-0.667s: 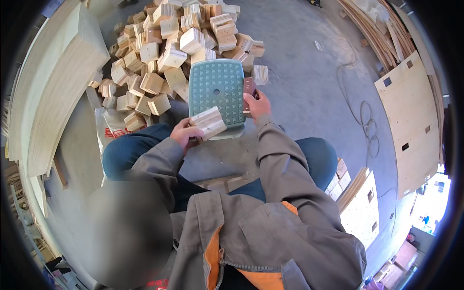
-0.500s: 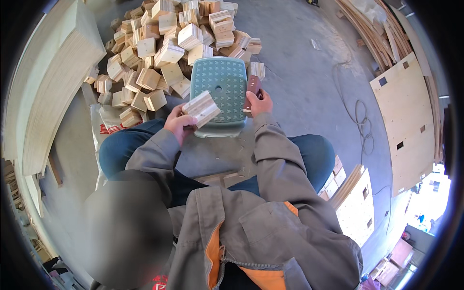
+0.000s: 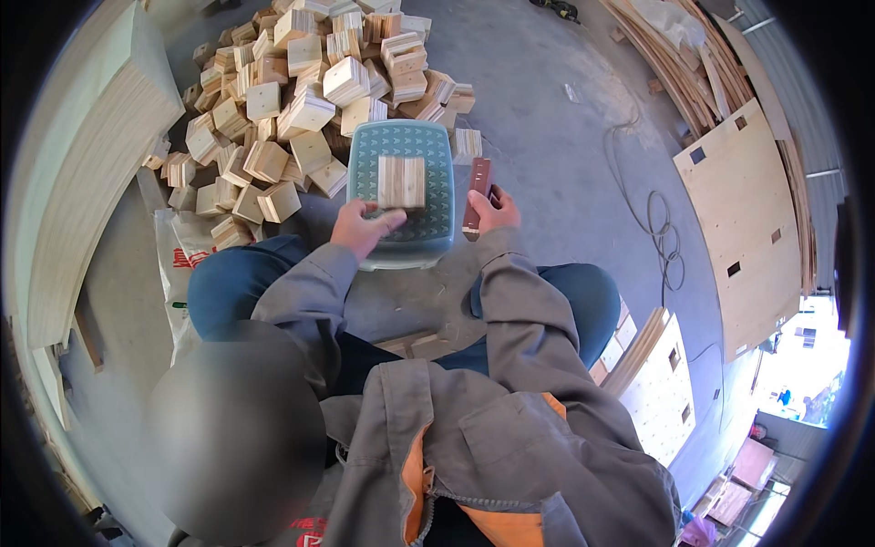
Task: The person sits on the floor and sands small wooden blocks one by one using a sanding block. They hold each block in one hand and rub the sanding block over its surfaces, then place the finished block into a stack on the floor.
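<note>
A layered plywood block (image 3: 402,182) lies on the blue-green plastic stool (image 3: 436,239), its striped edge face up. My left hand (image 3: 362,228) is at the block's near left corner, thumb and forefinger spread apart; whether they still touch it is hard to tell. Just off the stool's right side, my right hand (image 3: 495,212) grips a narrow reddish-brown bar (image 3: 478,187) with small pale marks along it. The bar stands roughly lengthwise, with a pale lower end. What it is exactly I cannot make out.
A heap of similar plywood blocks (image 3: 305,105) lies beyond the stool. Tall plywood sheets (image 3: 100,173) stand at the left. At the right are a coiled cable (image 3: 667,246) and a large panel with square holes (image 3: 747,237). A printed white sack (image 3: 178,264) lies by my left knee.
The plywood block has gone from tilted in my left hand to lying on the stool, and the left fingers have loosened. My right hand has moved slightly lower with the bar, which now shows more fully.
</note>
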`<state>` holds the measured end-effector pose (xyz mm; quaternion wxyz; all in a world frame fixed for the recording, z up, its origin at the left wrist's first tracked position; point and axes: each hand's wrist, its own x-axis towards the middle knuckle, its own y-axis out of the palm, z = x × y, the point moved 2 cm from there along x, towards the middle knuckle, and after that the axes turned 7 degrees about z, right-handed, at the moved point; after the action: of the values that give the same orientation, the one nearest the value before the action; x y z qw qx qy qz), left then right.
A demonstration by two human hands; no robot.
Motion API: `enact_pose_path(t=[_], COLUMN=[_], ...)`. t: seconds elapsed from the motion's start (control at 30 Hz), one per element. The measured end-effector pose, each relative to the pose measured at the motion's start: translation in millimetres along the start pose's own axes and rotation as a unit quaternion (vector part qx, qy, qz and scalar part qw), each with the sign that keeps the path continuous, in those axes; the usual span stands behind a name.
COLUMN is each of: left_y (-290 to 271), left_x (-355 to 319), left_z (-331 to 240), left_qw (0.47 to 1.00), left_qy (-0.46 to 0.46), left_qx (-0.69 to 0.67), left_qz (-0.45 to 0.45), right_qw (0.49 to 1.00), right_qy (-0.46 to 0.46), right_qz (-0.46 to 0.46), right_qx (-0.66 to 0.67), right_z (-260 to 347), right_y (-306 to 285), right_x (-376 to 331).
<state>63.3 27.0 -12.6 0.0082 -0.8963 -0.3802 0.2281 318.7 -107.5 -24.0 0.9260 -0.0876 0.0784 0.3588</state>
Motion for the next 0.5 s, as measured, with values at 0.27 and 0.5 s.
enact_pose_path(t=[0.27, 0.5], left_y=[1.2, 27.6], left_x=[-12.0, 18.3], left_z=[-11.0, -12.1], left_qw=[0.975, 0.965], left_qy=[0.103, 0.18], left_qx=[0.181, 0.183], left_qz=[-0.071, -0.06], right_qw=[0.998, 0.919], right_qy=[-0.028, -0.217], right_qz=[0.054, 0.1], right_qx=[-0.032, -0.314], right_z=[21.0, 43.9], right_y=[22.5, 26.0], right_x=[-17.3, -55.4])
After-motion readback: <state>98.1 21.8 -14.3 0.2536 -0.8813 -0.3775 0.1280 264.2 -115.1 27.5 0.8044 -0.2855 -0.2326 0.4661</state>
